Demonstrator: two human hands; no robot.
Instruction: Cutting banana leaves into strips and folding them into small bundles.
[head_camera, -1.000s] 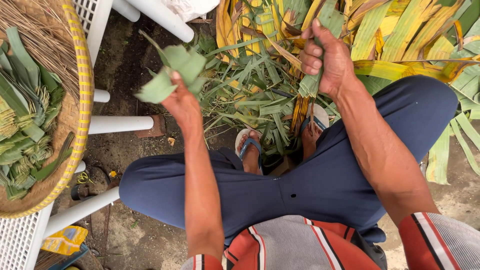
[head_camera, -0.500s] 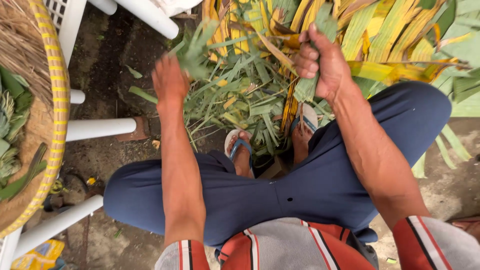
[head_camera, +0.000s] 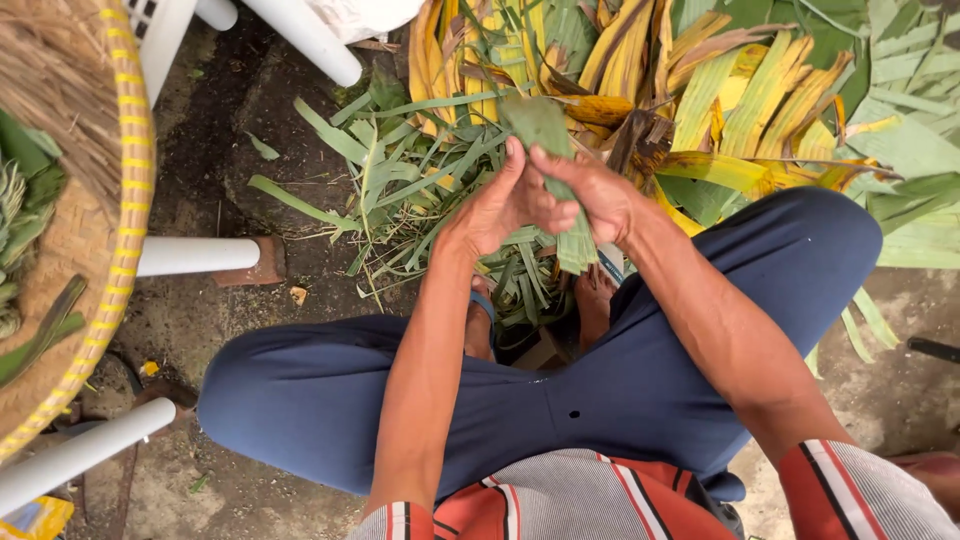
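Observation:
My left hand (head_camera: 497, 207) and my right hand (head_camera: 596, 198) meet in front of me, both gripping one broad green leaf strip (head_camera: 575, 240). The strip runs from above my fingertips down past my palms and hangs toward my feet. Below and behind my hands lies a heap of green and yellowed leaves (head_camera: 700, 90) and thin green trimmings (head_camera: 400, 170) on the ground. I am seated, with knees in dark blue trousers (head_camera: 330, 400) spread apart.
A round woven tray (head_camera: 110, 270) with a yellow-striped rim rests on a white plastic frame (head_camera: 195, 256) at the left and holds folded green leaf pieces. White tubes (head_camera: 300, 35) stand at the top. The ground is bare dirt with scraps.
My left hand, held out to the left with a folded leaf piece a second ago, has swung right and joined my right hand on the leaf strip. The view has shifted right.

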